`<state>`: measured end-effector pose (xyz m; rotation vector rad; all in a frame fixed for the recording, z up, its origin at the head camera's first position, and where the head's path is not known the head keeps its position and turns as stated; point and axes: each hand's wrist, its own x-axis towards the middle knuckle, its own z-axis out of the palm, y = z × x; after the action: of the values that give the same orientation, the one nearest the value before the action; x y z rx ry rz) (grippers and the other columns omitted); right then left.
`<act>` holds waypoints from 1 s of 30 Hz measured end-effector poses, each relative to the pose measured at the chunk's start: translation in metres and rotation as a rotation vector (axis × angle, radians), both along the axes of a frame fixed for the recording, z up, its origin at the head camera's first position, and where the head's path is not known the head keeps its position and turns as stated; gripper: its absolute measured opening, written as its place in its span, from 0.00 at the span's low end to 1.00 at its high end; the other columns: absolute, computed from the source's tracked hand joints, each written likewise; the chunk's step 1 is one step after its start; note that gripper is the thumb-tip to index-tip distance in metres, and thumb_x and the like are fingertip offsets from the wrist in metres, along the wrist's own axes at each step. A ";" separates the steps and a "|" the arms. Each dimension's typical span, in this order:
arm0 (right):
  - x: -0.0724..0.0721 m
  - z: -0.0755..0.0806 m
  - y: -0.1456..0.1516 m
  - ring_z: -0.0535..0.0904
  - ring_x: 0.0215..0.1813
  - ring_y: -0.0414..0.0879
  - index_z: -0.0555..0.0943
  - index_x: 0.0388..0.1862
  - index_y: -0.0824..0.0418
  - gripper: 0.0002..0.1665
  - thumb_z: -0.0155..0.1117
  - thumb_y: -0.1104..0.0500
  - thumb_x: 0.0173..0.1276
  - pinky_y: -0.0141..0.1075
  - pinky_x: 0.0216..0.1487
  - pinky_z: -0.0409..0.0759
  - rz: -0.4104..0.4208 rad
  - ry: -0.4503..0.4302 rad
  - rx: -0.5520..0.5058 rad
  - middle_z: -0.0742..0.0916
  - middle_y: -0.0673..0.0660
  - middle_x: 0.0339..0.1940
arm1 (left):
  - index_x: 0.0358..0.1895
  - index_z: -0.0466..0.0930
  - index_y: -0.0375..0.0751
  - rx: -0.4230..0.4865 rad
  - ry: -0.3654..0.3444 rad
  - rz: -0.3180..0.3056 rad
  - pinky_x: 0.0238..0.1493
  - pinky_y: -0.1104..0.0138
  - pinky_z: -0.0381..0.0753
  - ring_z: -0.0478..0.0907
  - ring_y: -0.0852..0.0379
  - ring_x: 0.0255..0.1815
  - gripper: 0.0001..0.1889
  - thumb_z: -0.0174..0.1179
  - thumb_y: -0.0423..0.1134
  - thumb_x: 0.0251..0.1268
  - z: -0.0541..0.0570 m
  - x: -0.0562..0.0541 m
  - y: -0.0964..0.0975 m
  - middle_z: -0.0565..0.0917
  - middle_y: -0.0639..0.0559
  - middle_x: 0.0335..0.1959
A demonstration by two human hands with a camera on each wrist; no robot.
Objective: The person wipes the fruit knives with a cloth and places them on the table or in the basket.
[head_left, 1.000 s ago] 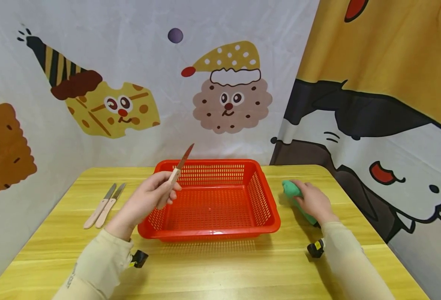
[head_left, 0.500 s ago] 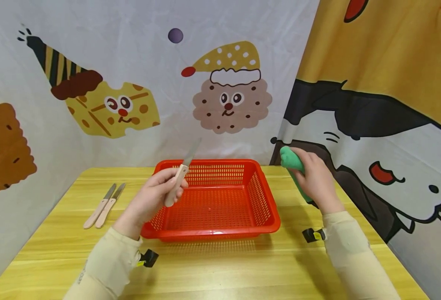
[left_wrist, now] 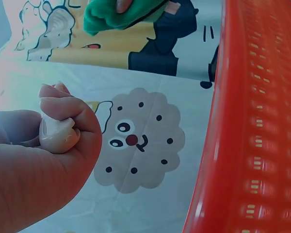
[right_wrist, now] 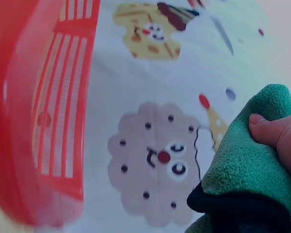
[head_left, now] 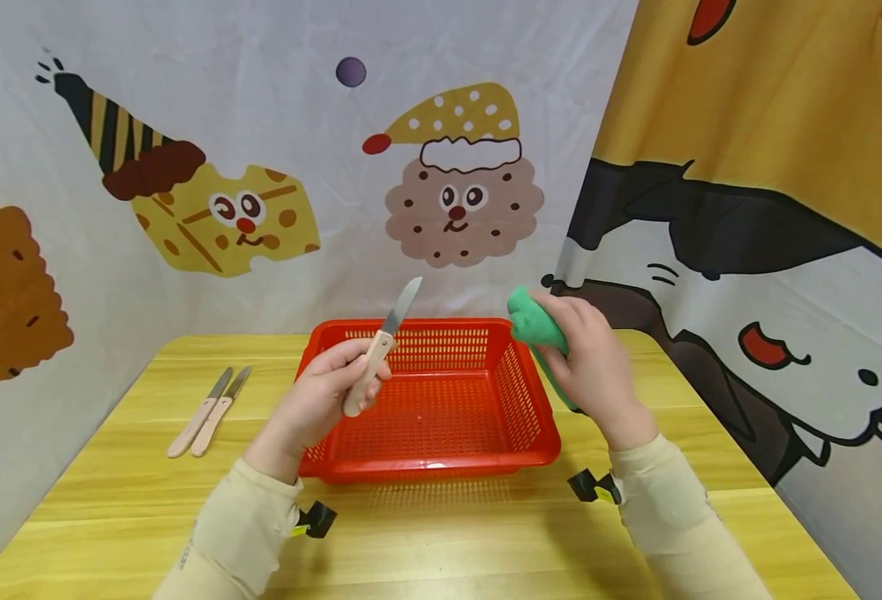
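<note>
In the head view my left hand (head_left: pixel 333 389) grips a small knife (head_left: pixel 369 367) by its pale handle, over the left part of the red basket (head_left: pixel 426 467). The blade points up and away to the right. The left wrist view shows the butt of the handle inside the curled fingers. Above the basket's right rim, my right hand (head_left: pixel 594 367) holds a folded green cloth (head_left: pixel 534 321). Seen from the right wrist, the fuzzy cloth (right_wrist: pixel 252 165) has a dark edge band, and a finger presses on it. Both hands are raised, with the knife and cloth apart.
Two more knives (head_left: pixel 208 412) with pale handles lie side by side on the wooden table (head_left: pixel 426 550), left of the basket. The basket has slotted walls and a mesh floor. A printed curtain (head_left: pixel 441 292) hangs behind the table.
My right hand has lifted the green cloth off the table and carried it left toward the basket. My left hand has moved right with the knife, whose blade has turned.
</note>
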<state>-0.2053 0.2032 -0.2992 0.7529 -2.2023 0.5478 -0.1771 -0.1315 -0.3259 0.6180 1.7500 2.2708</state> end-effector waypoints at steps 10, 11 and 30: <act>0.011 -0.004 -0.034 0.78 0.51 0.60 0.75 0.65 0.55 0.37 0.74 0.70 0.56 0.54 0.45 0.80 0.121 0.062 0.029 0.82 0.61 0.52 | 0.66 0.62 0.23 0.005 -0.012 -0.033 0.30 0.73 0.75 0.73 0.63 0.28 0.20 0.39 0.35 0.81 -0.003 0.003 0.010 0.79 0.51 0.36; 0.012 -0.004 -0.037 0.78 0.51 0.59 0.75 0.65 0.54 0.37 0.74 0.70 0.56 0.53 0.45 0.80 0.131 0.065 0.032 0.82 0.60 0.52 | 0.66 0.61 0.23 0.007 -0.014 -0.038 0.30 0.73 0.75 0.73 0.63 0.28 0.20 0.39 0.35 0.81 -0.003 0.003 0.011 0.78 0.50 0.36; 0.026 -0.004 -0.080 0.81 0.46 0.54 0.76 0.65 0.46 0.41 0.80 0.65 0.52 0.46 0.42 0.83 0.147 0.100 0.185 0.83 0.59 0.46 | 0.57 0.73 0.41 0.027 0.017 -0.103 0.30 0.71 0.72 0.71 0.61 0.28 0.13 0.39 0.35 0.81 -0.008 0.004 0.024 0.76 0.50 0.36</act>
<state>-0.1790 0.1229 -0.3035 1.0238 -2.1359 0.3726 -0.1728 -0.1073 -0.3343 0.7170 1.6570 2.2293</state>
